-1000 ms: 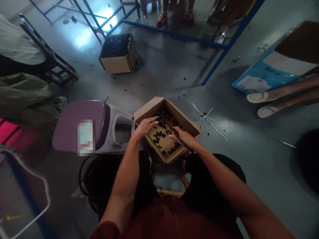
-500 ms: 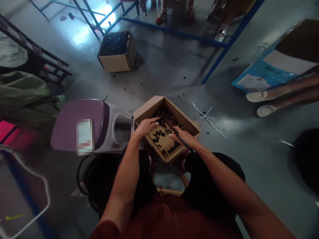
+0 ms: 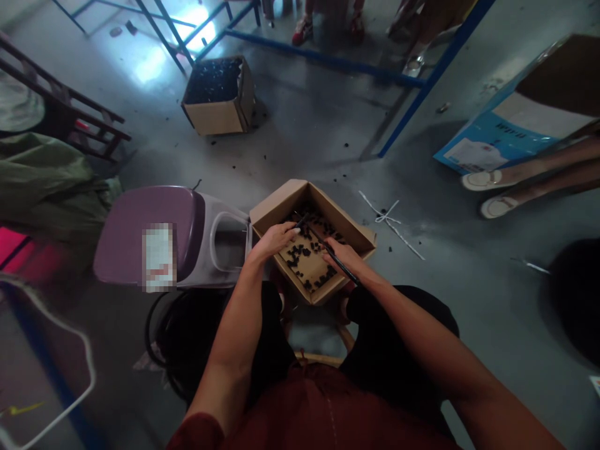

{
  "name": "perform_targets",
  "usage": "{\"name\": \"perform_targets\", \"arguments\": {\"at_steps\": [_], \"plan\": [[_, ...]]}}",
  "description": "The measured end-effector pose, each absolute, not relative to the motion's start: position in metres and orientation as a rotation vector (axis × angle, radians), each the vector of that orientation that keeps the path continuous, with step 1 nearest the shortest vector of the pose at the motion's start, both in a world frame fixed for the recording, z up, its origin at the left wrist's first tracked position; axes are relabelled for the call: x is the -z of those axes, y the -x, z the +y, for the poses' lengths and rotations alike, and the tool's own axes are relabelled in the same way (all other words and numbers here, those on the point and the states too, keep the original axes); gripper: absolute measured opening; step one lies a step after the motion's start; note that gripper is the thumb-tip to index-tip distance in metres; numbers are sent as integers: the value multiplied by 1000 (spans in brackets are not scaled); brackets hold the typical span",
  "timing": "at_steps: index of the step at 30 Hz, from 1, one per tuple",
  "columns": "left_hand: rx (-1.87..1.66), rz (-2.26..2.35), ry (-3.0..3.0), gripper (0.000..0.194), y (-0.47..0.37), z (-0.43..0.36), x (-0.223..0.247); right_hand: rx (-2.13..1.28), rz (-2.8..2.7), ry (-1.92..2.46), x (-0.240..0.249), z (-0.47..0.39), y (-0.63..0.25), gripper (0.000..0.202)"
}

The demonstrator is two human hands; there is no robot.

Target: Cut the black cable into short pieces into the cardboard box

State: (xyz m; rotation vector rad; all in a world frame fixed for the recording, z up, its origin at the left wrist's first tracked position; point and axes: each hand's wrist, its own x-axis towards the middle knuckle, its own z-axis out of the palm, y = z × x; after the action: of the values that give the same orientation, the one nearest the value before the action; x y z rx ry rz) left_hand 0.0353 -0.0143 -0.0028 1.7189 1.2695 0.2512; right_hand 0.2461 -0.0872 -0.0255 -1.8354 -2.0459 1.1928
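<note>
An open cardboard box (image 3: 316, 281) lies between my knees, with many small black pieces (image 3: 305, 251) scattered over its bottom. My left hand (image 3: 279, 237) is over the box's left side, its fingers closed on a small dark piece (image 3: 302, 220). Over the right side, my right hand (image 3: 340, 255) is wrapped round a long, thin black tool (image 3: 344, 269). The tool slants up and left, its front end near my left fingertips. What exactly the tool's tip touches is too small to tell.
Left of the box stands a purple-topped stool (image 3: 140, 206) with a paper on it. Beyond are a carton of black pieces (image 3: 215, 115) and a blue metal frame (image 3: 319, 57). Other people's feet and a blue bag (image 3: 506, 134) are at the right. White string (image 3: 391, 220) lies on the floor.
My right thumb has shifted slightly along the tool, and both hands stay over the box. The whole view has moved a little.
</note>
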Motion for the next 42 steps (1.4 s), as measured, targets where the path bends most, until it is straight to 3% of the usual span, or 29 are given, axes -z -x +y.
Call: {"name": "perform_targets", "arguments": {"at_steps": [25,42], "plan": [[-68,1309,-1821,25,-33,-14,2,-1137,-2198,1849,50,-91,-243,19],[-161,1269,-1610,25,-37,-13,-9,-1077,-2162,1892,30,-87,-245,21]]}}
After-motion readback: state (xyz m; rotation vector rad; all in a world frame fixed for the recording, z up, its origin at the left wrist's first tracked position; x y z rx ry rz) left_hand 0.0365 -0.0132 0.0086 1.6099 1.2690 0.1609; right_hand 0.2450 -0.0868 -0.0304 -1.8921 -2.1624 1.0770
